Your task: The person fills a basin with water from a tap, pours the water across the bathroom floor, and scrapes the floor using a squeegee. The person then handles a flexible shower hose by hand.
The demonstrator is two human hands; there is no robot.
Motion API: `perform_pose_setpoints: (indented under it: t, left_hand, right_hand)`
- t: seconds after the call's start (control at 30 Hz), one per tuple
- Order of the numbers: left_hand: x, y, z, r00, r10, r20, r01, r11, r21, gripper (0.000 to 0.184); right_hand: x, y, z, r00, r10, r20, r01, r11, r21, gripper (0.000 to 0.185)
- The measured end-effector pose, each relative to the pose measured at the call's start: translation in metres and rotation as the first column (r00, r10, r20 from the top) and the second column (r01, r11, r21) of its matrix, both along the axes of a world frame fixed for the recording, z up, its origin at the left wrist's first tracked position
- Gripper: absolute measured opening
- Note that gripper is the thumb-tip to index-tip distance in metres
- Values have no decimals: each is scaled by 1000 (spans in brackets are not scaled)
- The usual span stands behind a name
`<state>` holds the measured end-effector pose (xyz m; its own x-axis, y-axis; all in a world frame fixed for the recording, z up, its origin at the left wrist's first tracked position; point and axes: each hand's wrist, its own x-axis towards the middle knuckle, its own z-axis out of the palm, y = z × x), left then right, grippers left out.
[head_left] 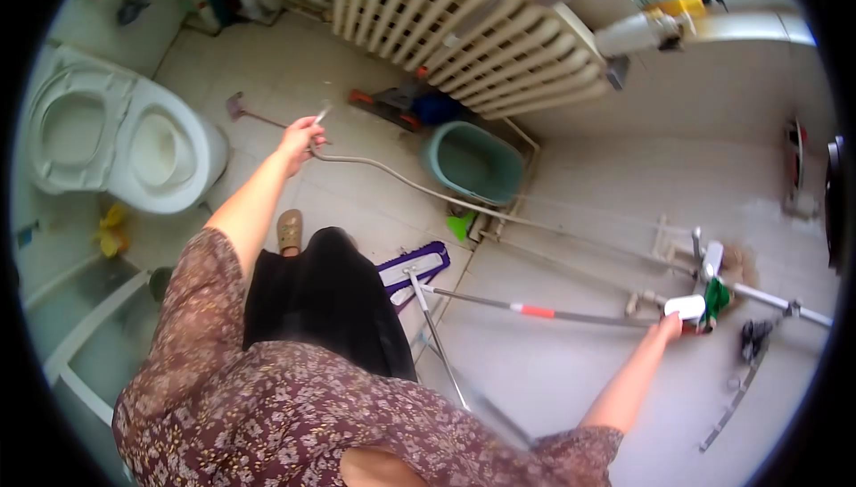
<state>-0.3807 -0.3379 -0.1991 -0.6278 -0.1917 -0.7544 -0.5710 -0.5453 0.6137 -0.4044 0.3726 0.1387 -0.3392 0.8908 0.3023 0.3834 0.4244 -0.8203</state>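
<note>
My left hand (pixel 301 144) is closed round the end of a thin grey hose (pixel 383 166), held out over the tiled floor between the toilet and the radiator. The hose runs right toward the wall tap (pixel 712 260). At the right, my right hand (pixel 670 326) reaches to the wall, its fingers at a white object (pixel 685 308) just below the tap. A green cloth (pixel 716 300) hangs beside that object. Whether my right fingers grip the white object or only touch it is hard to see.
An open toilet (pixel 160 150) stands at the left. A green tub (pixel 474 163) sits under the radiator (pixel 473 32). A purple-edged flat mop (pixel 415 271) leans near my legs, with poles beside it. A plunger-like tool (pixel 236 107) lies on the floor.
</note>
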Motion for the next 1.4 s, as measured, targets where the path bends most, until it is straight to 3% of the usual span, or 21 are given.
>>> perform_pose_setpoints:
  t: [0.13, 0.17, 0.23, 0.27, 0.3, 0.37, 0.4, 0.43, 0.57, 0.67, 0.73, 0.77, 0.83, 0.9, 0.97, 1.1, 1.17, 1.27, 1.3, 1.37, 1.4]
  left_hand:
    - [-1, 4, -1, 1000, 16, -13, -16, 999, 27, 34]
    - [2, 1, -14, 999, 3, -45, -2, 999, 44, 41]
    - [2, 6, -2, 995, 76, -69, -70, 993, 92, 31]
    - [1, 8, 4, 994, 83, -72, -75, 992, 105, 29]
    - [3, 9, 5, 993, 97, -71, -89, 990, 112, 27]
    - [6, 9, 4, 987, 132, -97, -115, 980, 162, 22]
    - [7, 11, 6, 986, 119, -118, -98, 981, 167, 22]
    - [8, 13, 11, 989, 115, -96, -100, 983, 152, 22]
    - [12, 18, 20, 988, 115, -101, -99, 984, 149, 22]
    - [15, 21, 23, 988, 116, -104, -99, 983, 153, 23]
    - [20, 24, 24, 986, 130, -107, -113, 981, 156, 24]
    - [24, 24, 22, 986, 131, -108, -113, 981, 159, 24]
    - [25, 29, 27, 983, 142, -117, -121, 978, 168, 25]
    - [30, 34, 41, 983, 167, -81, -152, 975, 159, 26]
    - [33, 36, 48, 980, 183, -77, -170, 975, 145, 26]
    - [37, 36, 58, 977, 157, -144, -134, 979, 154, 24]
    - [40, 36, 63, 979, 157, -131, -140, 981, 133, 23]
    - [37, 38, 62, 976, 170, -134, -154, 980, 125, 22]
    - [40, 38, 60, 978, 167, -123, -152, 981, 123, 22]
    - [34, 41, 55, 976, 181, -121, -165, 977, 134, 22]
    - [35, 42, 54, 979, 167, -116, -151, 979, 139, 22]
  right_hand:
    - [10, -10, -9, 989, -22, 150, 3, 992, 126, 21]
    - [9, 11, -23, 991, -20, 132, -19, 957, 288, 22]
    - [6, -8, -25, 993, -73, 97, 42, 956, 290, 22]
    - [2, -28, -25, 993, -119, -6, 117, 967, 226, 25]
    - [-1, -16, -32, 977, -163, -137, 151, 984, -89, 30]
    - [-14, -54, -18, 966, -258, -6, 213, 811, -545, 28]
    - [-18, -90, 0, 980, -192, 52, 175, 709, -683, 23]
    - [-24, -86, -2, 994, -56, -98, -36, 663, -747, 26]
    - [-60, -80, 23, 935, 42, -351, -266, 738, -620, 40]
    - [-78, -61, 40, 827, -91, -554, -392, 615, -685, 47]
    - [-90, -52, 42, 627, -178, -759, -633, 452, -629, 50]
    - [-93, -49, 39, 623, -174, -763, -640, 447, -625, 50]
    - [-99, -47, 28, 388, -201, -899, -818, 373, -437, 46]
    - [-100, -62, 37, 329, -240, -913, -852, 343, -397, 45]
    - [-105, -65, 34, 126, -266, -956, -935, 290, -204, 46]
    - [-106, -45, 28, 64, -256, -965, -959, 252, -131, 42]
    - [-105, -42, 37, 212, -322, -923, -922, 247, -298, 38]
    - [-111, -31, 54, 646, -282, -709, -631, 326, -704, 33]
    - [-114, -36, 60, 653, -284, -702, -622, 328, -711, 33]
    - [-125, -36, 71, 865, -363, -346, -150, 471, -869, 33]
    - [-131, -34, 71, 889, -374, -266, -49, 498, -866, 26]
